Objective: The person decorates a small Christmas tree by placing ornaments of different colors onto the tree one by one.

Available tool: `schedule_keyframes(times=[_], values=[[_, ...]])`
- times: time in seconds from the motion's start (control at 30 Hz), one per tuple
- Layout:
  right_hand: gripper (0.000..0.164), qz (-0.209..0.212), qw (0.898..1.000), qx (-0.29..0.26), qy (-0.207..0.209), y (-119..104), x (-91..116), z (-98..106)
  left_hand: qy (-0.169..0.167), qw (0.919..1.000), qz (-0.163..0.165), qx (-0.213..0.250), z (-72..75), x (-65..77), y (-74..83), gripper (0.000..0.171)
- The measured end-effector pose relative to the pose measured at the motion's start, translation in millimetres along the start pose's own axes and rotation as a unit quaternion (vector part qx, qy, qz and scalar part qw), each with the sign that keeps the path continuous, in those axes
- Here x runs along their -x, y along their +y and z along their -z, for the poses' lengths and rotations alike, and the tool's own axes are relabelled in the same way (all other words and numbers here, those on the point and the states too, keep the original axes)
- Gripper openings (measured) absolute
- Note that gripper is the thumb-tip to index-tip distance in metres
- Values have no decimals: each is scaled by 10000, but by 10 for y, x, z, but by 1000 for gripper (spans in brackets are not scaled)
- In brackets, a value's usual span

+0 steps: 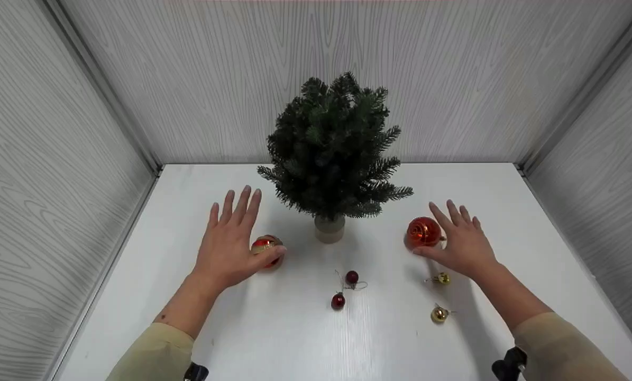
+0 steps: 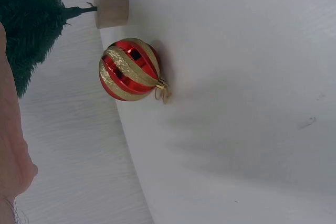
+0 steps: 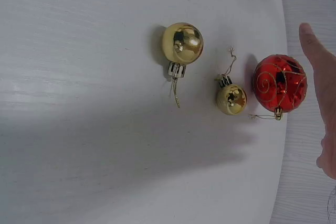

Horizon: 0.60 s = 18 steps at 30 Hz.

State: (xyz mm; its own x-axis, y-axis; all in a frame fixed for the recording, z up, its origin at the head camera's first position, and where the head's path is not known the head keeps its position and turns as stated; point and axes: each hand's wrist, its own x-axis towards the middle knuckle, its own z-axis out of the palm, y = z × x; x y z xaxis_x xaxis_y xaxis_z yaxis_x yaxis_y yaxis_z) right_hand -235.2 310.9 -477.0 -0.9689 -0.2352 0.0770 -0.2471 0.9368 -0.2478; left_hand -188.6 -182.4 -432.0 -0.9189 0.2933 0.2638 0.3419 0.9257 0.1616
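My left hand point(image 1: 227, 251) hovers with straight fingers spread, its thumb overlapping a red and gold striped bauble point(image 2: 129, 69) in the head view. Opposite it, my right hand point(image 1: 463, 241) is held the same way, thumb and fingers apart beside a red bauble with gold swirls point(image 1: 422, 233). Neither hand holds anything. Between them a small artificial Christmas tree point(image 1: 337, 148) stands upright on a round pale base point(image 1: 329, 229). Two small dark red baubles point(image 1: 338, 301) with string loops lie in front of the tree. Nearer my right forearm are two small gold baubles point(image 3: 182, 44).
Everything rests on a white table point(image 1: 294, 338). Pale wood-grain panels rise at the back point(image 1: 215, 79), at the left point(image 1: 46, 185) and at the right point(image 1: 601, 132). The tree's lower branches reach out low on both sides.
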Motion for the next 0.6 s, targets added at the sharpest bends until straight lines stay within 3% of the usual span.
schedule_keyframes(times=[0.17,0.3,0.43,0.6], values=[[109,22,9999,-61,-95,-25,-59,-60,383,9986,-345,81,18,-23,164,112],[107,-15,9998,-93,-179,-19,-99,-111,987,9920,-675,395,-5,-26,275,110],[105,-75,9996,-125,-258,-14,-119,-145,1688,9753,-1038,972,-40,-61,400,107],[104,-103,9994,-160,-288,-23,-150,-186,2269,9528,-1328,1517,-77,-131,574,100]])
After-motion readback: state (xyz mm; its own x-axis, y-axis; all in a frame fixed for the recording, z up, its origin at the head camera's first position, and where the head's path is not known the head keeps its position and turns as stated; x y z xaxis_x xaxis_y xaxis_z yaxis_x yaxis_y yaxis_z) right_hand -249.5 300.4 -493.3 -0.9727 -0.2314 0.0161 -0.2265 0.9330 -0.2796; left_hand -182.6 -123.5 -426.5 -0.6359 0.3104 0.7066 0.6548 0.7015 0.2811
